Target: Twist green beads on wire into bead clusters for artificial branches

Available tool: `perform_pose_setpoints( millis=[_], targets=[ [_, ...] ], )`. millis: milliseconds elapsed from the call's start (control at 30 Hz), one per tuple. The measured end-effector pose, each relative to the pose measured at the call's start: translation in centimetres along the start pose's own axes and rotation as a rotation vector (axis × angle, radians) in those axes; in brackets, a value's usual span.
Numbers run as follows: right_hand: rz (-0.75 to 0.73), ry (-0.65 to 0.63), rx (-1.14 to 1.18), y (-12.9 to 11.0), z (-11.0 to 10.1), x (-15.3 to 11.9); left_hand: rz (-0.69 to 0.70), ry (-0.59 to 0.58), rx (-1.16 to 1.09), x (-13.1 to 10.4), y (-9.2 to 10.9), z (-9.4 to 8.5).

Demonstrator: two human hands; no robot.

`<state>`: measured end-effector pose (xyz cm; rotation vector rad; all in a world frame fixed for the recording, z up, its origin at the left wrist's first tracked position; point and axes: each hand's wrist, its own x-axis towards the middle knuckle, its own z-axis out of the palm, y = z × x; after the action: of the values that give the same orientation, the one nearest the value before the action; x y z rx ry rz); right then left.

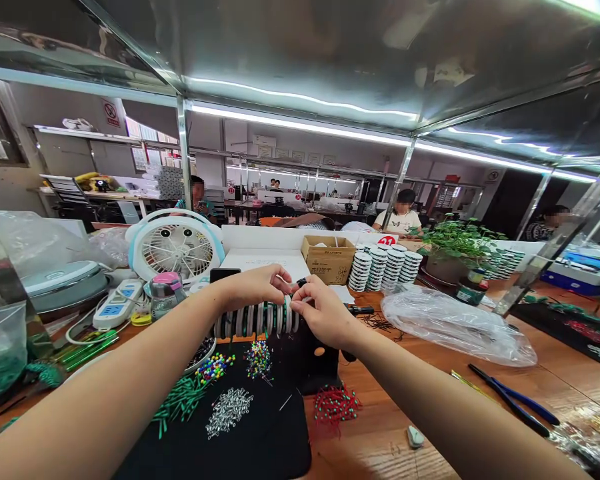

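Observation:
My left hand [260,285] is over the row of round spools [255,320], its fingers curled in towards the right end of the row. Close beside it, my right hand [325,313] pinches at the last spools, thumb against fingers. A small black piece [301,283] shows at the right fingertips; what either hand holds is too small to make out. The spools stand on edge, pale-rimmed with some green and black, by a black stand [320,360]. On the black mat [260,433] below lie a pile of small silvery metal pieces [229,412], coloured beads [259,359] and green strips [180,400].
Red cords [336,404] lie right of the mat, with blue-handled pliers [515,397] farther right. Behind stand a fan [177,247], a cardboard box [329,259], stacked spools [377,268] and a potted plant [455,247]. A plastic bag [455,323] spreads across the table. Other people sit beyond.

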<state>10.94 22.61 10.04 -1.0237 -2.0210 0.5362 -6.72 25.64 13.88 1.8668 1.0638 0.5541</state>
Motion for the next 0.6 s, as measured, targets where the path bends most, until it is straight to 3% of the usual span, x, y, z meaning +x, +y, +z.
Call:
perform_pose_setpoints(
  millis=[367,600],
  targets=[
    [-0.07,0.031,-0.002,0.04,0.11,-0.39,0.002,-0.036,-0.106,-0.06,0.05,-0.1],
    [-0.192,0.052,-0.043,0.23,0.29,-0.79,0.019,-0.046,-0.122,0.13,-0.42,-0.17]
  ],
)
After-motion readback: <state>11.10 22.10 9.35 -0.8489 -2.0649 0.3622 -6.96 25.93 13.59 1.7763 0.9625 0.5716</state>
